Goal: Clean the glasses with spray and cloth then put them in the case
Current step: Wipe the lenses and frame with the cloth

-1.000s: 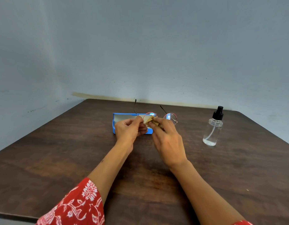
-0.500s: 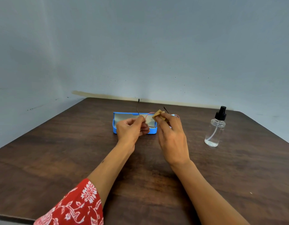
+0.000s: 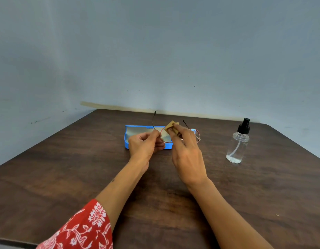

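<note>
Thin round-rimmed glasses [image 3: 196,133] are held up above the table, their temples pointing away from me. My left hand [image 3: 145,145] pinches the frame at its left end. My right hand [image 3: 187,150] pinches a small tan cloth [image 3: 170,127] against the top of the left lens. The open blue case [image 3: 134,131] lies on the table just behind my hands, partly hidden by them. A clear spray bottle [image 3: 238,142] with a black nozzle stands upright to the right, apart from both hands.
The dark wooden table [image 3: 65,168] reaches a pale wall at the back and left. Its right corner is cut off behind the bottle. My red patterned sleeve [image 3: 80,229] shows at the bottom left.
My right hand has slid the cloth from the middle of the left lens up to its top rim. The left hand has stayed almost still on the frame.
</note>
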